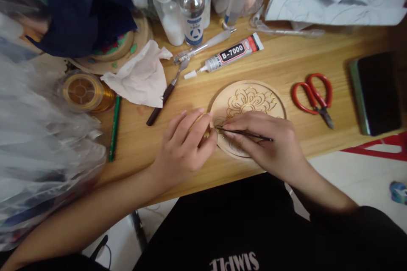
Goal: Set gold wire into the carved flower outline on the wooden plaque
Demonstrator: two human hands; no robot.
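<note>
A round wooden plate [280, 99] with a raised rim lies on the table, bearing a flower outlined in gold wire [251, 97] and some pencil lines. My right hand [273, 137] pinches slim black tweezers [251, 134], whose tips point left over the plate's lower left part. At the plate's left rim, my left hand [187, 144] is curled with thumb and forefinger close together. Gold wire shows between its fingers, and its thumb and fingertips come close to the tweezer tips. What lies exactly at the tips is partly hidden by the fingers.
Behind the plate lie a B-7000 glue tube [233, 53], a pen [210, 44] and several bottles [192, 12]. Red-handled pliers [318, 97] and a phone [377, 93] lie right. Leftward are a palette knife [162, 101], tissue [140, 76], wire spool [85, 91] and green pencil [115, 129].
</note>
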